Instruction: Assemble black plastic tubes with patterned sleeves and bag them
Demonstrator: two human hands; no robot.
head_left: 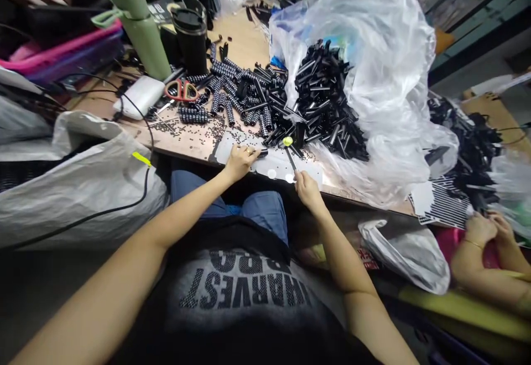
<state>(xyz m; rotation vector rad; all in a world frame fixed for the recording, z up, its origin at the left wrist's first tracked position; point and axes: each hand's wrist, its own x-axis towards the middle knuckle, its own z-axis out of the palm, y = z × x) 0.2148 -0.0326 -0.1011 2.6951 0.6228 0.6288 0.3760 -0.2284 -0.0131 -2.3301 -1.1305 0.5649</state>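
My left hand (240,161) is closed around a short black plastic tube (261,154), whose end sticks out past the fingertips over a white sheet (232,139) at the table's front edge. In my right hand (307,189) is the handle of a small hammer-like tool (291,159) with a rounded yellow head, which points away from me. Just beyond the hands lies a big heap of black plastic pieces (319,94). To its left are several black tubes with rows of pale dots (224,85).
A clear plastic bag (385,50) spreads around the heap. At the left stand a green flask (141,33) and a black tumbler (189,38), near red-handled scissors (182,90) and a white block (140,97). Tiny dark bits (182,138) litter the table. A co-worker's hands (485,229) are at the right.
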